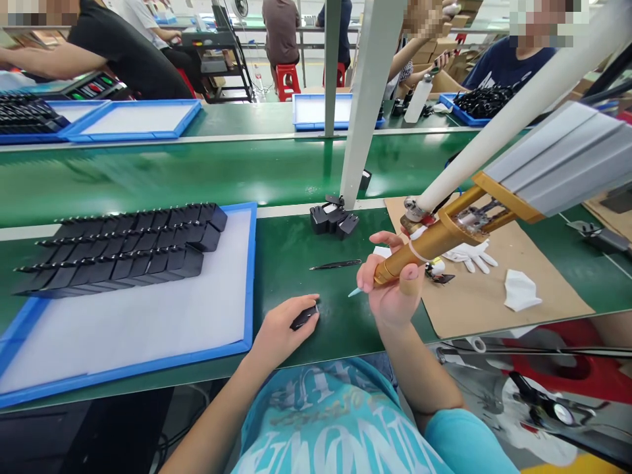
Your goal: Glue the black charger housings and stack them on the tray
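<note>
My left hand [286, 326] is closed around a small black plastic part [305, 317] low over the green bench; its fingers hide much of the part. My right hand [395, 289] grips a gold-coloured dispensing gun [419, 247] with a grey rear cylinder. The gun's pale blue tip [354, 292] points left toward the black part, with a gap between them. Black tweezers [336, 264] lie on the bench just beyond my hands. A small cluster of black parts [334, 216] sits behind the tweezers, near the white post.
On the left, a blue-rimmed tray [251, 276] holds rows of black parts [138, 247]. A brown cardboard sheet [469, 306] at right carries a white glove [471, 255] and a crumpled white tissue [521, 289]. A white post [368, 99] rises behind the bench; people work beyond the green belt [172, 168].
</note>
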A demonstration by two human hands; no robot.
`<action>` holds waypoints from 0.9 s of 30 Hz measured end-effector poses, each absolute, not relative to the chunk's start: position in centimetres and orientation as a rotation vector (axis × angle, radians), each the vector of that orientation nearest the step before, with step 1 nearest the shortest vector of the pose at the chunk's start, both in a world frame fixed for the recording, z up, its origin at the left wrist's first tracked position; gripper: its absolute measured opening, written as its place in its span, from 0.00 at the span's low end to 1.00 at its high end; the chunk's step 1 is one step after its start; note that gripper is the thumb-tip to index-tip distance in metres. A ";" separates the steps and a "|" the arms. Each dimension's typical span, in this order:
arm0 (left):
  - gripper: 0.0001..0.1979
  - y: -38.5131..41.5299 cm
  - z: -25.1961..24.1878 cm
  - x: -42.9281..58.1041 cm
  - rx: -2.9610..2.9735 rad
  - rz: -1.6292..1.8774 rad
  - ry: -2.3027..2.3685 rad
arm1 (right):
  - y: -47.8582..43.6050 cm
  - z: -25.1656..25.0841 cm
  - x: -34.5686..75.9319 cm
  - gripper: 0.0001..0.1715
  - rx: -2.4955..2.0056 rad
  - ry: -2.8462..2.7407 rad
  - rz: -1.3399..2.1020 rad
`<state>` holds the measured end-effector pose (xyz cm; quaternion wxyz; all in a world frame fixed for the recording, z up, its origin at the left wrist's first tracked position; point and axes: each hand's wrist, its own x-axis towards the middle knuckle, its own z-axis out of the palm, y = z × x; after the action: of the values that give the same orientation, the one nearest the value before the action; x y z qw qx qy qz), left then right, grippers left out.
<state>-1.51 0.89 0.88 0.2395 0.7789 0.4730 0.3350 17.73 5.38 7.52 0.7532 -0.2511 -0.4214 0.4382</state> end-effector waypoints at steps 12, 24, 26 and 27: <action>0.15 -0.6 -0.1 0.2 2.684 0.693 1.687 | 5.7 7.6 18.1 0.17 -0.536 -0.894 0.958; 0.15 0.1 0.5 0.1 1.578 0.938 1.469 | 5.8 7.2 19.2 0.19 -0.608 -0.945 0.865; 0.20 0.2 1.2 0.1 1.010 1.068 1.244 | 5.9 6.9 19.6 0.19 -0.637 -0.951 0.811; 0.21 0.2 1.6 0.2 0.776 1.102 1.111 | 6.0 6.8 19.8 0.19 -0.654 -0.948 0.784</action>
<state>0.17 0.22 1.59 0.6425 0.3404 0.4874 0.4834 19.78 5.97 6.78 0.7670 -0.3010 -0.4366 0.3611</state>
